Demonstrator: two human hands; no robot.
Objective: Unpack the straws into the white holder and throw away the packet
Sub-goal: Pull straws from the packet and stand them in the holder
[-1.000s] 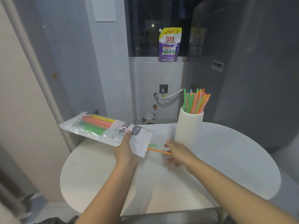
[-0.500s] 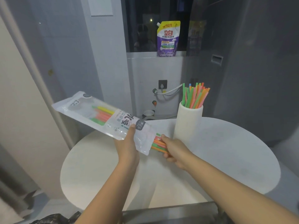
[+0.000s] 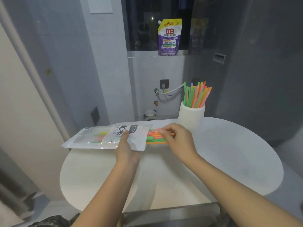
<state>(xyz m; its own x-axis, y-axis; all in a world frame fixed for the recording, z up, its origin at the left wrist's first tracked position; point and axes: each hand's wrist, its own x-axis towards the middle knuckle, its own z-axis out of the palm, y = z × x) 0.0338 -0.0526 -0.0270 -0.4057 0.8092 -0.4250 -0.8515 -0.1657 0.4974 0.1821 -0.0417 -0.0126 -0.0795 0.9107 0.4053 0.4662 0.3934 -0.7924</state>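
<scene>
My left hand (image 3: 127,149) grips the clear straw packet (image 3: 105,136) near its open right end and holds it almost level over the table's far left side. A bunch of orange, green and pink straws (image 3: 155,138) sticks out of that open end. My right hand (image 3: 177,138) is closed on this bunch, fingers curled over it. A few straws remain deep in the packet. The white holder (image 3: 191,116) stands just behind my right hand, with several coloured straws (image 3: 196,95) upright in it.
The round white table (image 3: 229,161) carries the holder. A purple detergent pouch (image 3: 168,37) stands on the window ledge behind. A grey appliance (image 3: 254,71) rises at the right. Black plastic (image 3: 52,222) shows at the bottom left edge.
The packet has dropped from tilted up at its left end to nearly level. My right hand has drawn more straws out of the open end and now grips a thicker bunch.
</scene>
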